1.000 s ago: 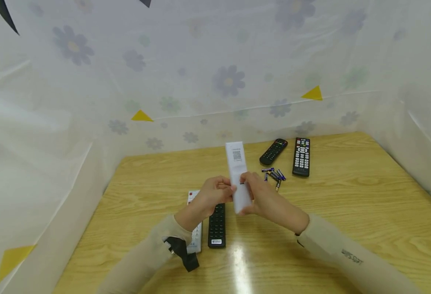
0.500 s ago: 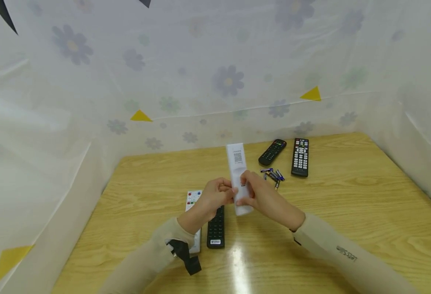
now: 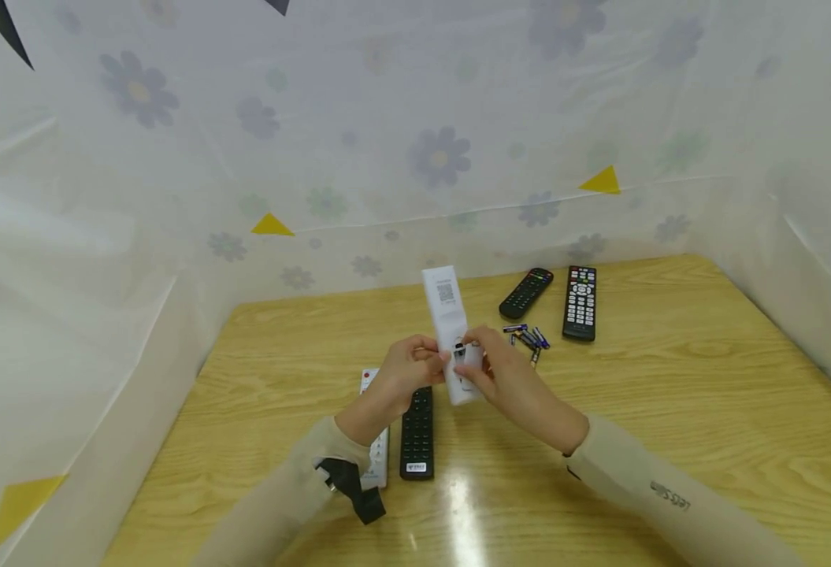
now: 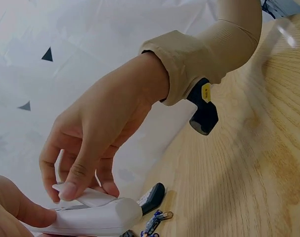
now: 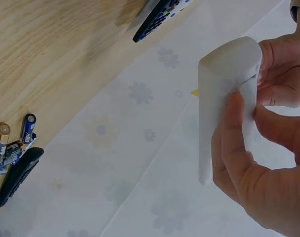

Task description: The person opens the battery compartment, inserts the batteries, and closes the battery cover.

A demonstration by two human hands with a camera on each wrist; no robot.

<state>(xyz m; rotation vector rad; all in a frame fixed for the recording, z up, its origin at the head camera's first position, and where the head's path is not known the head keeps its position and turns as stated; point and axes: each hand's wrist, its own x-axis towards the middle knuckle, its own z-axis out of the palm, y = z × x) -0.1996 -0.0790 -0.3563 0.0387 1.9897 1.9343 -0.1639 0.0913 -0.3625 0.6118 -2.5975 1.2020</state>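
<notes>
A white remote control (image 3: pixel 445 303), its back with a printed code toward me, is held above the table in both hands. My left hand (image 3: pixel 402 380) grips its left edge between thumb and fingers. With thumb and fingertips my right hand (image 3: pixel 517 387) pinches the battery cover (image 4: pixel 94 197), which stands tilted up from the back in the left wrist view. A dark part of the battery compartment (image 3: pixel 460 352) shows between the right fingers in the head view; its inside is mostly hidden. The right wrist view shows the remote from its end, with the raised cover along one side.
Beneath the left arm lie a white remote (image 3: pixel 375 468), partly covered, and a black remote (image 3: pixel 417 445). Several loose batteries (image 3: pixel 528 339) lie right of the hands, with a small black remote (image 3: pixel 526 293) and a larger one (image 3: pixel 580 303) behind. White sheeting (image 3: pixel 358 142) encloses the wooden table (image 3: pixel 635 378).
The battery cover has come up from the back of the white remote under the right fingers, exposing a dark gap. The remote has tilted slightly and shifted a little left and up.
</notes>
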